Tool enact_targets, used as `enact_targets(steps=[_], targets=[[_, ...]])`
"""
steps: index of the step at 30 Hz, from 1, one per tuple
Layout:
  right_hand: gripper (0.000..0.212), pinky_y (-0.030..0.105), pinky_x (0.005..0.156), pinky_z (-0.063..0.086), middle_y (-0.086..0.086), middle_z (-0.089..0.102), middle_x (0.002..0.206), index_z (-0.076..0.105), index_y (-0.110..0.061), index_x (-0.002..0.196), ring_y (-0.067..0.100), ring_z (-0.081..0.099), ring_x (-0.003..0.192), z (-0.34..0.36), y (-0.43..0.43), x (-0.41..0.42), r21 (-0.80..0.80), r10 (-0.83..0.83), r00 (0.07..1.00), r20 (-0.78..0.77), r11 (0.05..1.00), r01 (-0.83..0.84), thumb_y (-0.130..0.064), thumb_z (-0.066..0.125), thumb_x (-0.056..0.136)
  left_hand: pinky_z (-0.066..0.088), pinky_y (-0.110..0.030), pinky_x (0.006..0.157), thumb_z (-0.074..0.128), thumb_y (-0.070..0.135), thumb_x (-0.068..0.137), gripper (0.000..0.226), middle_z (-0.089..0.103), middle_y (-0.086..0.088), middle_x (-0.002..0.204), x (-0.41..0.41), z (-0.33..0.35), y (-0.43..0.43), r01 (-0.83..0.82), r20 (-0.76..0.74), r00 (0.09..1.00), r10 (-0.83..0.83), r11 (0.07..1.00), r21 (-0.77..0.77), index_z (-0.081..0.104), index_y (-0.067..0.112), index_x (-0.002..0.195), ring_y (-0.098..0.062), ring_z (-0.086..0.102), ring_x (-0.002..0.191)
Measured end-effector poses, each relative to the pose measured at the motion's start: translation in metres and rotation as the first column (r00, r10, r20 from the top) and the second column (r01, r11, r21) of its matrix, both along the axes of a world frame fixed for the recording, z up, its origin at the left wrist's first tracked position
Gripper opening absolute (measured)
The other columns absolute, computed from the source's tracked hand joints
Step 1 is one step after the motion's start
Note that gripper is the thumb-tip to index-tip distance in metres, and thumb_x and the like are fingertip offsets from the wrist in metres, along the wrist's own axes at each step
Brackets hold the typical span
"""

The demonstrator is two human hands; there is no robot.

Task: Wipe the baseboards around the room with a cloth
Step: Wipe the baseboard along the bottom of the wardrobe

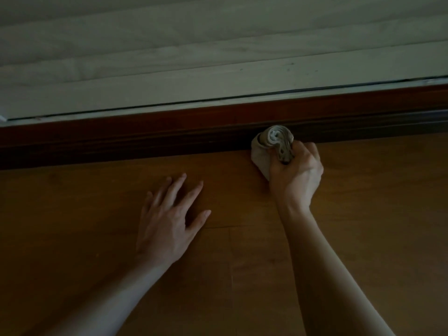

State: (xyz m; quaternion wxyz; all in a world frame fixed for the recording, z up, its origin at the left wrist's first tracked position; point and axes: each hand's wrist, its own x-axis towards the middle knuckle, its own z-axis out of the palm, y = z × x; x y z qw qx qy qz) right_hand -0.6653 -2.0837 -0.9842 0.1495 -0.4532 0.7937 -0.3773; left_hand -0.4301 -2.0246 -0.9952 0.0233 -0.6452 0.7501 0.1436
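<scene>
- We see a baseboard (145, 139) of dark reddish wood with a slight sheen.
- Our cloth (271, 146) looks soft, matt, beige fabric.
- The floor (363, 202) is smooth brown wood.

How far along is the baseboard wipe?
Done: cannot tell; the baseboard looks the same on both sides of the cloth. In hand: the right hand grips the bunched cloth against it; the left hand lies flat on the floor. Left: only this stretch shows.

left grip (167, 221): palm down, fingers spread | right grip (295, 173): fingers curled round cloth (274, 139), arm outstretched
</scene>
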Motion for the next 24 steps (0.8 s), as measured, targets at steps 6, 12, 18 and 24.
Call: enact_targets(steps=[6, 12, 18, 24], targets=[[0.051, 0.028, 0.065, 0.044, 0.003, 0.059, 0.098, 0.067, -0.007, 0.098, 0.012, 0.053, 0.078, 0.004, 0.0, 0.054, -0.061, 0.203, 0.979, 0.036, 0.978, -0.201, -0.051, 0.047, 0.079, 0.016, -0.055, 0.123, 0.018, 0.077, 0.092, 0.073, 0.017, 0.004, 0.167, 0.002, -0.003, 0.002, 0.003, 0.008, 1.0, -0.003, 1.0, -0.023, 0.027, 0.043, 0.156, -0.023, 0.01, 0.154], [0.032, 0.03, 0.064, 0.047, 0.001, 0.058, 0.095, 0.066, -0.01, 0.096, 0.016, 0.057, 0.077, -0.005, -0.005, 0.084, -0.055, 0.306, 0.952, 0.02, 0.951, -0.305, -0.039, 0.071, 0.085, 0.015, -0.055, 0.122, 0.02, 0.074, 0.092, 0.073, 0.023, 0.001, 0.165, 0.003, -0.003, 0.002, 0.003, -0.008, 1.0, -0.003, 1.0, -0.027, 0.034, 0.039, 0.154, -0.025, 0.014, 0.154], [0.026, 0.028, 0.067, 0.044, 0.001, 0.058, 0.099, 0.065, -0.011, 0.1, 0.015, 0.057, 0.082, -0.004, -0.002, 0.044, -0.04, 0.197, 0.98, -0.018, 0.98, -0.197, -0.033, 0.068, 0.087, 0.017, -0.055, 0.122, 0.018, 0.075, 0.09, 0.075, 0.021, 0.002, 0.165, 0.001, -0.001, 0.002, 0.0, -0.003, 1.0, 0.0, 1.0, -0.014, 0.033, 0.039, 0.155, -0.025, 0.015, 0.153], [0.026, 0.039, 0.083, 0.05, 0.002, 0.058, 0.105, 0.064, -0.01, 0.107, 0.018, 0.057, 0.094, -0.005, 0.003, -0.021, -0.009, -0.053, 0.998, 0.039, 0.999, 0.054, -0.029, 0.068, 0.09, 0.018, -0.055, 0.122, 0.014, 0.077, 0.088, 0.079, 0.018, 0.004, 0.166, -0.02, 0.005, -0.004, 0.022, -0.012, 1.0, -0.022, 1.0, 0.003, 0.033, 0.039, 0.155, -0.026, 0.022, 0.15]])
